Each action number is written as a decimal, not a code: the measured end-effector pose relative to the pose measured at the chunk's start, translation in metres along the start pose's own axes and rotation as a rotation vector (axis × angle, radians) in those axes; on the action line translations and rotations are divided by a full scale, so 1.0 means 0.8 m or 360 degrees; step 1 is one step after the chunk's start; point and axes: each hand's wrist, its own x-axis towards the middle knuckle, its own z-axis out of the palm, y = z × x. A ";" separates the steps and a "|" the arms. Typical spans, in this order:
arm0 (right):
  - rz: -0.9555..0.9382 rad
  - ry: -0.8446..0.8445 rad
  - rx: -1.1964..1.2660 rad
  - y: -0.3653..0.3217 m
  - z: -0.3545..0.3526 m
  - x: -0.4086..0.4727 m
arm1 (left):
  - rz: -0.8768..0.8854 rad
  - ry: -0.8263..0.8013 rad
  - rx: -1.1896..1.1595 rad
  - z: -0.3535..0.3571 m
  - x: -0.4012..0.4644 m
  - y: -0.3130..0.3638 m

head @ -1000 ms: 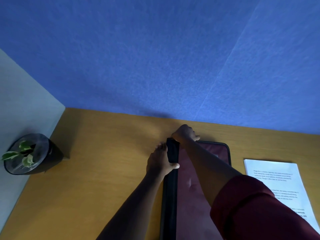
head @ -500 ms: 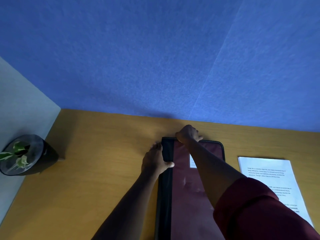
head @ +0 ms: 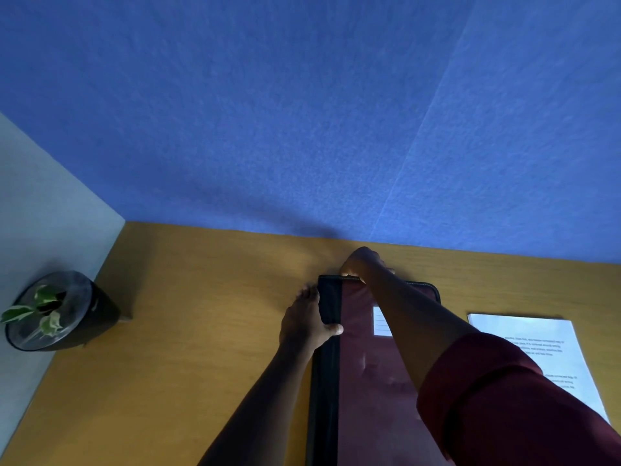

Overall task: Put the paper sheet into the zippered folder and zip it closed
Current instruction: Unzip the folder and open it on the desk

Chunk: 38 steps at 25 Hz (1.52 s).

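Observation:
A maroon zippered folder (head: 366,381) with a black spine and a small white label lies flat on the wooden desk, reaching from the bottom edge toward the wall. My left hand (head: 307,322) clamps the black spine near the far left corner, thumb on top. My right hand (head: 364,264) is closed at the folder's far edge, pinching something at the zipper track; the pull itself is hidden under my fingers. The paper sheet (head: 534,351), white with printed text, lies on the desk to the right of the folder, outside it.
The wooden desk (head: 188,331) ends at a blue felt partition (head: 302,129) just beyond the folder. A dark round pot with a small leafy plant (head: 50,312) stands at the far left corner by a grey side panel.
The view shifted slightly. My right hand stays pinched at the folder's far edge near the left corner, and my left hand keeps its hold on the spine. The paper has not moved.

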 end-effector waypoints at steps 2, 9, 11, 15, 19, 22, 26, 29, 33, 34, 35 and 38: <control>-0.0060 -0.0038 -0.0052 -0.007 -0.001 0.004 | 0.0009 0.0004 -0.0004 -0.001 0.002 -0.001; -0.0128 0.0127 0.0243 -0.020 0.027 0.002 | 0.0028 -0.0015 0.0004 -0.003 0.002 -0.001; -0.0120 0.0225 0.0185 -0.019 0.027 0.003 | 0.0038 -0.0008 -0.0006 -0.003 0.002 -0.001; -0.0074 0.0363 0.0099 -0.003 0.019 0.015 | 0.0041 -0.0018 -0.0013 -0.005 0.000 -0.001; 0.0004 0.0466 0.0074 0.035 0.005 0.027 | 0.0034 -0.0020 -0.0020 -0.005 -0.001 -0.001; 0.0107 0.0522 0.0079 0.080 -0.014 0.037 | 0.0032 -0.0016 -0.0007 -0.005 -0.002 -0.001; 0.0212 0.0615 0.0129 0.141 -0.042 0.037 | 0.0031 -0.0010 -0.0002 -0.003 -0.004 -0.002; 0.0285 0.0629 0.0229 0.187 -0.054 0.039 | 0.0023 -0.0020 0.0006 -0.002 -0.004 -0.003; 0.0305 0.0502 0.0552 0.232 -0.046 0.039 | 0.0006 -0.0014 0.0028 0.000 -0.004 -0.002; 0.0291 0.0486 0.0610 0.239 -0.043 0.038 | 0.0002 -0.0021 0.0030 0.000 -0.004 -0.002; 0.0263 0.0478 0.0657 0.244 -0.043 0.037 | -0.0001 -0.0025 0.0033 0.000 -0.004 -0.002; 0.0073 0.0516 0.0663 0.262 -0.047 0.035 | 0.0006 -0.0036 0.0059 0.000 -0.003 -0.002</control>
